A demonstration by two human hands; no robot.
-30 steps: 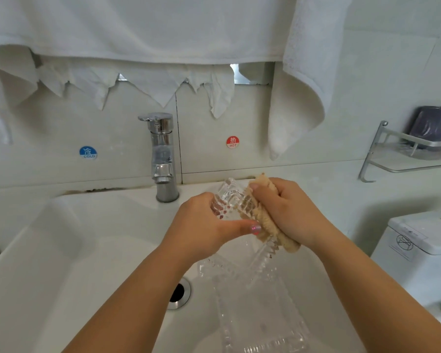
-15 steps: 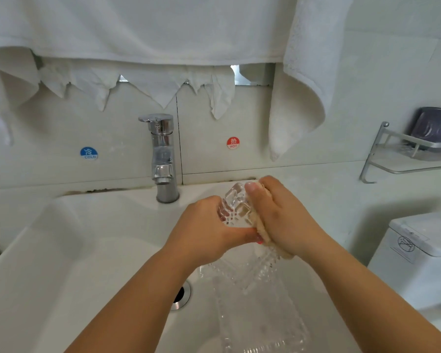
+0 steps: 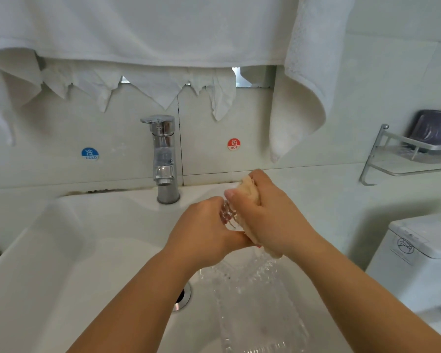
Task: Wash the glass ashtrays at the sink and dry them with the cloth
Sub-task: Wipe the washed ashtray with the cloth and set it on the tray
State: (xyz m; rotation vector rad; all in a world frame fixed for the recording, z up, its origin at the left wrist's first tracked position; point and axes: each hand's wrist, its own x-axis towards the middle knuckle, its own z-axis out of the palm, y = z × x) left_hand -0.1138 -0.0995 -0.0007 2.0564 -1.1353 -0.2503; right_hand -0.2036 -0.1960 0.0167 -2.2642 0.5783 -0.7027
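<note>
both hands were up over the white sink (image 3: 61, 250), right of the chrome tap (image 3: 164, 159). left hand (image 3: 204, 233) had its grip wrapped round a small glass ashtray (image 3: 227, 215), only a sliver of cut glass showing between the two hands. right hand (image 3: 267, 215) was clenched on a tan cloth (image 3: 251, 189) pressed against the ashtray, cloth poking out above the knuckles and below the wrist side. a second, bigger glass ashtray (image 3: 260, 319) lay in the basin near the camera, just right of the metal drain (image 3: 182, 296), under the forearms. white towel (image 3: 298, 98) hung from above on the far wall, a torn paper-like strip beneath it. blue cold sticker (image 3: 90, 154) left of the tap, red hot sticker (image 3: 233, 144) right of it. metal wall shelf (image 3: 392, 159) at far right held a dark purple container (image 3: 433, 128). white toilet tank (image 3: 418, 258) at right edge. couldn't tell if water was running from the tap.
</note>
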